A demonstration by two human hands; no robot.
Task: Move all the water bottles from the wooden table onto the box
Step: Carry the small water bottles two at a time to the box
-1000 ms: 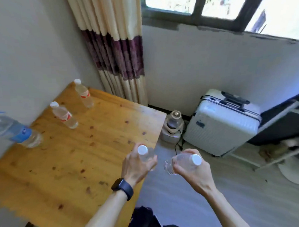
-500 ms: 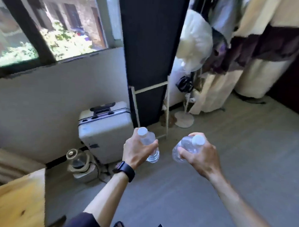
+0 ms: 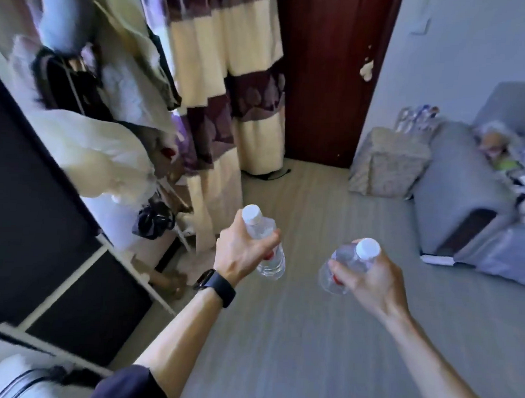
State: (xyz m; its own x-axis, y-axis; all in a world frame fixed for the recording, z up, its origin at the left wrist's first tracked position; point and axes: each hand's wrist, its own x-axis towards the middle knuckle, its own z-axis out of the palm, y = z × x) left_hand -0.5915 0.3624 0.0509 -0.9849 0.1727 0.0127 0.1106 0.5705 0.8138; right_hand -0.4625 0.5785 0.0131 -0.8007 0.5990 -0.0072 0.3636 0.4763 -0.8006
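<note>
The view has swung on to the right since half a second ago: the window, the suitcase standing under it and the corner of the wooden table have left the frame, and a dark red door [image 3: 330, 75], a grey sofa [image 3: 466, 189] and the box [image 3: 389, 162] have come in, while both hands carry their bottles much as before. The left hand [image 3: 241, 252], with a black watch [image 3: 218, 285] on its wrist, has its fingers curled round the upper body of the left-hand bottle [image 3: 269, 259], a clear water bottle with a white cap; the cap stands up above the thumb side and the base tips down and to the right. The right hand [image 3: 369, 278] grips the right-hand bottle [image 3: 342, 262] round its middle, and this bottle lies strongly tilted, its white cap toward the upper right and its base toward the lower left. A trace of red label shows under the fingers on each bottle. The two bottles are held apart from each other, in the air above the pale grey floor [image 3: 294, 335]. The box is draped in a patterned cloth and sits on the floor against the wall, between the door and the sofa's arm, well ahead of the hands. A blurred cluster of bottles [image 3: 416, 118] shows at its far edge by the wall; whether they stand on the box itself cannot be told. To the left of the door hangs a cream and purple banded curtain [image 3: 230, 77].
</note>
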